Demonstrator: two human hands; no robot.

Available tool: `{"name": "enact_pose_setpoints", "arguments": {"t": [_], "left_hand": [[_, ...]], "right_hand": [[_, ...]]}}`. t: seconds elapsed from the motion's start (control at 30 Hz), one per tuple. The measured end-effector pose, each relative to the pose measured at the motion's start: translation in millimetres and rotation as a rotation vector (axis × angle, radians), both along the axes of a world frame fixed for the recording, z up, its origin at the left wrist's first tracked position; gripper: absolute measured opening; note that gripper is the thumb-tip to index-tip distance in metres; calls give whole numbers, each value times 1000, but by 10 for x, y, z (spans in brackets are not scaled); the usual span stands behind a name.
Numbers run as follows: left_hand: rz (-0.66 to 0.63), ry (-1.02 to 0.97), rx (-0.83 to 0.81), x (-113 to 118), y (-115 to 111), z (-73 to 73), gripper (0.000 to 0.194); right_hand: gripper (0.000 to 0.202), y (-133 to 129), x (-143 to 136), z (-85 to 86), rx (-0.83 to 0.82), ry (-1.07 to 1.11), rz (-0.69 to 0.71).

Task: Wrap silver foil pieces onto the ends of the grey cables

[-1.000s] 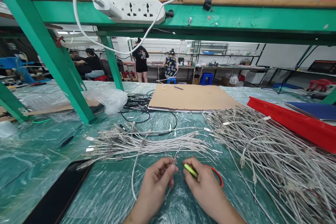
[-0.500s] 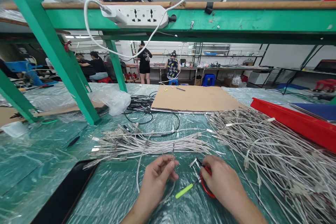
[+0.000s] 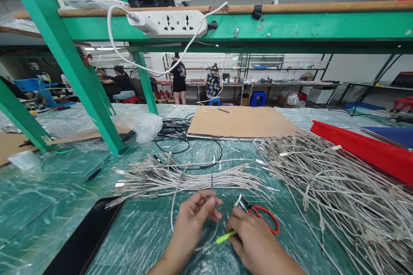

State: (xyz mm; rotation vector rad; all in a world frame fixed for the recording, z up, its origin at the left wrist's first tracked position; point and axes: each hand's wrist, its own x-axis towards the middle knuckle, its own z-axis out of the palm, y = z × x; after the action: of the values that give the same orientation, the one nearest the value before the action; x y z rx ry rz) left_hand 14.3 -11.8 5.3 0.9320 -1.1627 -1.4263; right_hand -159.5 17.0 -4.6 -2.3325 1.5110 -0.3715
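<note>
My left hand (image 3: 196,215) pinches a white cable (image 3: 172,210) near its end, between thumb and fingertips. The cable's thin dark tip stands up above the fingers, and its length loops down around the hand. My right hand (image 3: 253,238) is closed over a small screwdriver with a lime-green handle (image 3: 226,237); the handle pokes out to the left, and its shaft is hidden under the hand. Red-handled scissors (image 3: 266,219) lie just beyond the right hand's fingers. A bundle of white cables (image 3: 200,180) rests behind both hands.
A large heap of cables (image 3: 338,189) fills the right side beside a red tray (image 3: 361,150). A black flat device (image 3: 87,236) lies at left. Cardboard (image 3: 245,121) and black cables (image 3: 176,129) are farther back. A green frame (image 3: 258,28) carries a power strip (image 3: 174,23).
My right hand has let go of the scissors and moved left onto the green-handled screwdriver. The scissors now lie on the table. My left hand keeps its pinch on the cable.
</note>
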Motion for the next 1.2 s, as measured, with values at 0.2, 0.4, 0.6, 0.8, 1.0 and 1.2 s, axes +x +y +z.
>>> {"name": "enact_pose_setpoints", "arguments": {"t": [0.2, 0.4, 0.6, 0.8, 1.0, 1.2], "left_hand": [[41, -25, 0, -5, -37, -34, 35], [4, -128, -15, -34, 9, -40, 31], [-21, -158, -3, -41, 26, -109, 35], [7, -204, -6, -72, 27, -106, 41], [-2, -227, 6, -99, 69, -55, 41], [-7, -260, 1, -104, 90, -53, 39]], "right_hand": [[15, -41, -87, 153, -72, -330, -95], [44, -56, -110, 173, 69, -1085, -302], [54, 9, -47, 199, 121, -1289, -352], [38, 19, 6, 270, -33, -1119, -315], [39, 25, 29, 268, -2, -1116, -279], [40, 20, 30, 262, 1, -1112, -293]]}}
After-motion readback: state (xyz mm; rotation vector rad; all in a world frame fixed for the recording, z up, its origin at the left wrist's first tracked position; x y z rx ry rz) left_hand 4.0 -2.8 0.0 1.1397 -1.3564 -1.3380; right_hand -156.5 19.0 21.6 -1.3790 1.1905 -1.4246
